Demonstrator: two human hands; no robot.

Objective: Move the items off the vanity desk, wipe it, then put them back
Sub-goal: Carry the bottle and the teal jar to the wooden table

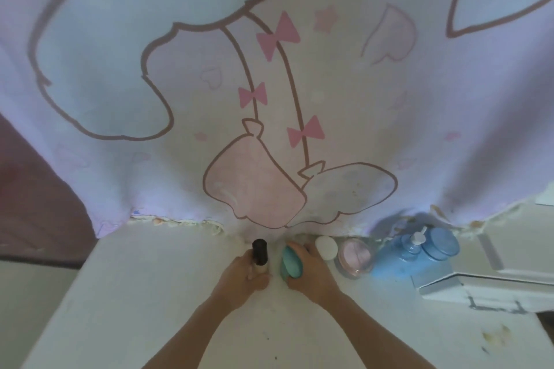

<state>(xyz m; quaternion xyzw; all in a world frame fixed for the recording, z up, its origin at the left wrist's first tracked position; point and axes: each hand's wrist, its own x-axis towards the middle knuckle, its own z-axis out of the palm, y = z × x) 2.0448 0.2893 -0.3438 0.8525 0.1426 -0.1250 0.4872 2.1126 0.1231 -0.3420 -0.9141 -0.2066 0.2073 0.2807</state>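
Around the dark-capped bottle (260,250) the left hand (244,275) is wrapped, holding it upright on the white vanity desk (150,293). Just right of the bottle, the right hand (311,269) grips a teal case (289,262), fingers curled over it. Farther right of the bottle stand a white round lid (326,247), a pink jar (355,257), a blue pump bottle (401,257) and a blue jar (440,244). Behind the bottle hangs a cartoon-printed cloth (269,99).

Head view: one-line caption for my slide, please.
Left hand grips a dark-capped bottle, right hand holds a teal oval object, at the back of the white vanity desk.
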